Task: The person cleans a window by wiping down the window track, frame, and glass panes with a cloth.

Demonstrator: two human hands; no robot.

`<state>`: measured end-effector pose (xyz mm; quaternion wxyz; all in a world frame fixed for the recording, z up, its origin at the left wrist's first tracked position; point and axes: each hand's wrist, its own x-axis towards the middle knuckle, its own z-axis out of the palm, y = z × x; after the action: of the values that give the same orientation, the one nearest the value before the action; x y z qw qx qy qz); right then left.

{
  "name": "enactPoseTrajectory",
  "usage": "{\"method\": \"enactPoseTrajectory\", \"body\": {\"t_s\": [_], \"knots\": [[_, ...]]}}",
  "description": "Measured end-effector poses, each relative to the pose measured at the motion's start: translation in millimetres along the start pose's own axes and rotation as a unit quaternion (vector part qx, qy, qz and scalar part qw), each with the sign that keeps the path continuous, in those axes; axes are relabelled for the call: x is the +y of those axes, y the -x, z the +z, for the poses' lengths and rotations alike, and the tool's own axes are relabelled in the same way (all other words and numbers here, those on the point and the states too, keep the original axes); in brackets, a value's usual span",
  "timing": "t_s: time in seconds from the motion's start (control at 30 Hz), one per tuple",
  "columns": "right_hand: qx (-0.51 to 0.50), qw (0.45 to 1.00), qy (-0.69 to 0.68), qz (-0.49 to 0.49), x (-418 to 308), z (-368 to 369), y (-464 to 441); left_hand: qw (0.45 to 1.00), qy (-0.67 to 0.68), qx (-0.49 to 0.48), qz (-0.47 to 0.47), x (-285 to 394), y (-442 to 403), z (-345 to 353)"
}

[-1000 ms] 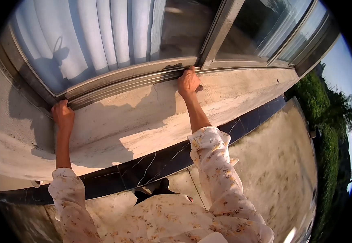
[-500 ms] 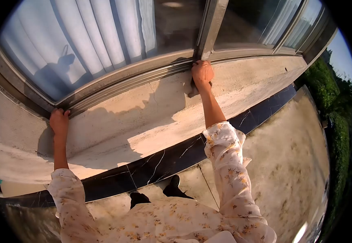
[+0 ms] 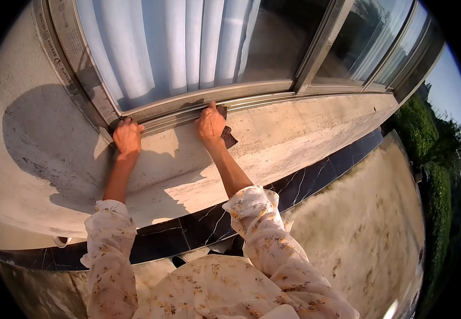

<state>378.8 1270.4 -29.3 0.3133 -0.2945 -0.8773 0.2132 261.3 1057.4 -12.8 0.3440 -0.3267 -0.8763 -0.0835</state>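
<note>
My right hand (image 3: pixel 211 125) is closed on a dark cloth (image 3: pixel 230 133), pressed against the metal window track (image 3: pixel 169 118). Part of the cloth hangs out on the right side of the hand, over the pale sill (image 3: pixel 273 119). At the left corner of the window frame, my left hand (image 3: pixel 127 136) rests with its fingers curled; whatever they may hold is hidden. Behind the glass above both hands hangs a white curtain (image 3: pixel 180 48).
A metal window post (image 3: pixel 323 45) stands right of the curtained pane. Below the sill runs a dark marbled tile band (image 3: pixel 209 226), then a stained concrete floor (image 3: pixel 358 212). Green bushes (image 3: pixel 432 186) line the far right.
My right hand has slid left along the track with the cloth, closer to my left hand. The view has shifted, and my left hand stays at the frame's corner.
</note>
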Motion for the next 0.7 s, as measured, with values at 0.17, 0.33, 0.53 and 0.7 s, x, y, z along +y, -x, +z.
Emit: {"method": "enactPoseTrajectory", "body": {"t_s": [0.17,0.33,0.53,0.7], "knots": [[-0.008,0.998,-0.067,0.016,-44,12,-5,0.997,0.046,0.019,0.05,-2,-10,-8],[0.062,0.934,-0.303,0.179,48,-104,-29,0.989,0.081,-0.009,0.125,-19,-3,-9],[0.202,0.947,0.048,0.244,180,-173,-68,0.991,0.088,0.026,0.102,-17,1,-5],[0.108,0.969,0.193,0.106,190,-112,-84,0.995,0.074,-0.006,0.07,-9,-3,-13]]}}
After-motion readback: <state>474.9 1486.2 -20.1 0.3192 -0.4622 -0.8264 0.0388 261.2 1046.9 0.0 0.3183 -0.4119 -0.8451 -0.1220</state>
